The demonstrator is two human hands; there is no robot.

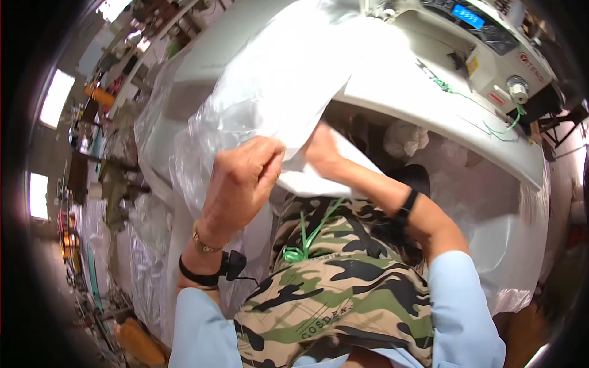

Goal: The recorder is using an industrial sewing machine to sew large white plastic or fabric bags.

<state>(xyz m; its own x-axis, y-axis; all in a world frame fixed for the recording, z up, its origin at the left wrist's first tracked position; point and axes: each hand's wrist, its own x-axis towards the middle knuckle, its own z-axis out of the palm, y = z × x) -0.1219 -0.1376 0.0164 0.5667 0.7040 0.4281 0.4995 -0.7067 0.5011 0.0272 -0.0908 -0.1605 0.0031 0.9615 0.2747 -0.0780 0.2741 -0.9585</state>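
White sheet (pixel 279 80): thin, smooth; overexposed, cloth or plastic unclear.
Film, left (pixel 195 150): clear plastic, wrinkled, glossy.
Sewing machine, far right (pixel 498 66): smooth pale casing, glossy.
Machine knob (pixel 517 90): shiny metal.
Tabletop, far (pixel 423 108): smooth, bright sheen.
Camouflage garment, near (pixel 362 276): matt cloth.
Sleeves, near (pixel 460 300): matt cloth.
Green ribbon (pixel 295 253): glossy, plastic-looking.
Bracelet, left (pixel 205 241): metal, shiny.

Pale blue sleeves (pixel 465 306) are worn with a camouflage garment (pixel 343 288) in green, tan and black with dark lettering (pixel 328 320). The left wrist (pixel 213 228) wears a gold-toned band (pixel 204 243) and a black strap (pixel 196 277) carrying a small black box (pixel 235 265) and thin cable (pixel 249 279); a black band (pixel 406 205) circles the right forearm (pixel 373 183).
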